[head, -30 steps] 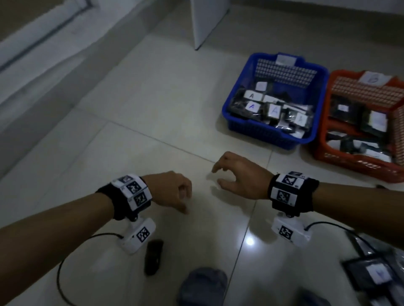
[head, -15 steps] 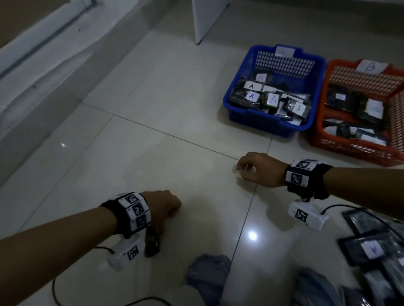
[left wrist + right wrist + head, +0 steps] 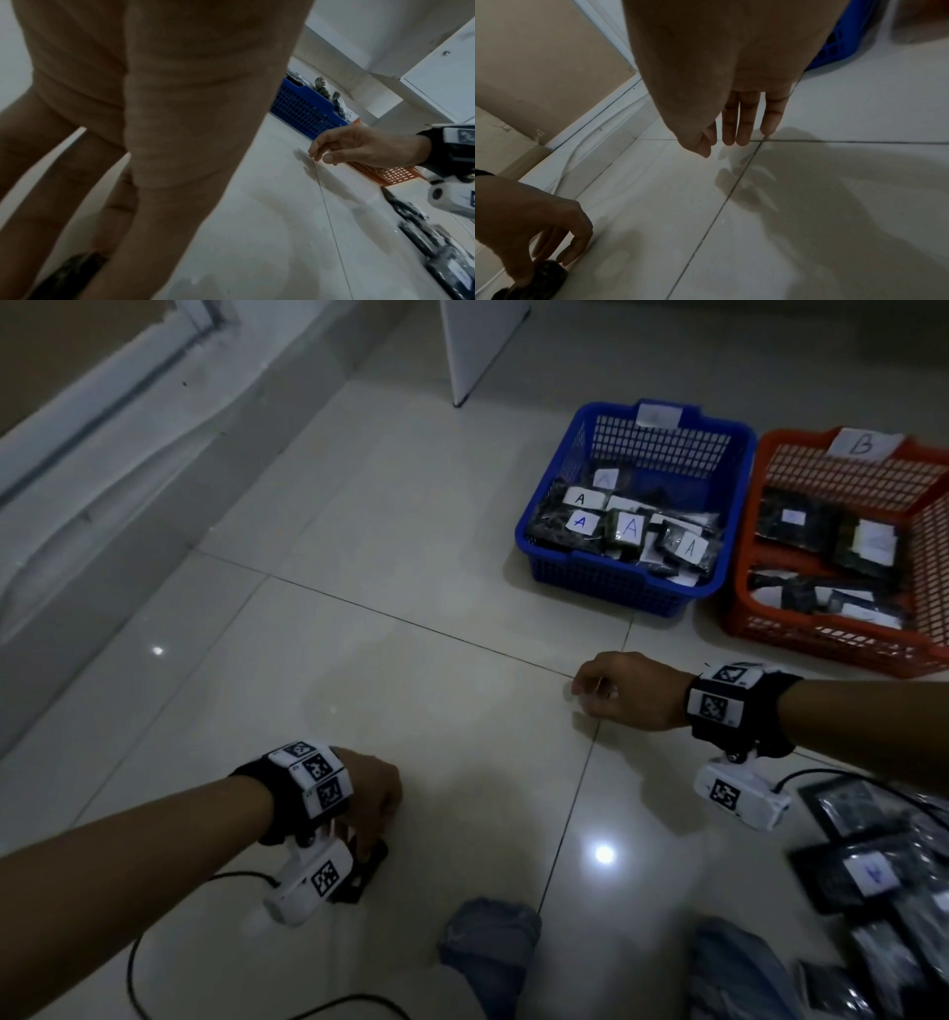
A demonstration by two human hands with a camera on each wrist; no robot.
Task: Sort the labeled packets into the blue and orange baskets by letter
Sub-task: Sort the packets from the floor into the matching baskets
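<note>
A small dark packet [image 3: 371, 868] lies on the floor tiles at lower left. My left hand [image 3: 367, 850] reaches down onto it, and its thumb and fingers pinch the packet [image 3: 544, 278] where it lies. The packet's label is hidden. My right hand [image 3: 590, 693] hovers just above the floor in the middle, its fingers [image 3: 744, 130] straight and loose, holding nothing. The blue basket [image 3: 616, 588] holds several packets marked A. Beside it, the orange basket [image 3: 821, 639], tagged B, holds several dark packets.
A pile of dark labeled packets [image 3: 873, 880] lies on the floor at lower right, under my right forearm. My knees in jeans [image 3: 488, 942] are at the bottom edge. A wall skirting runs along the left, and a white panel stands behind the baskets.
My left hand has dropped back and down onto the dark packet near my knee. My right hand has drawn back to the right, away from the left hand.
</note>
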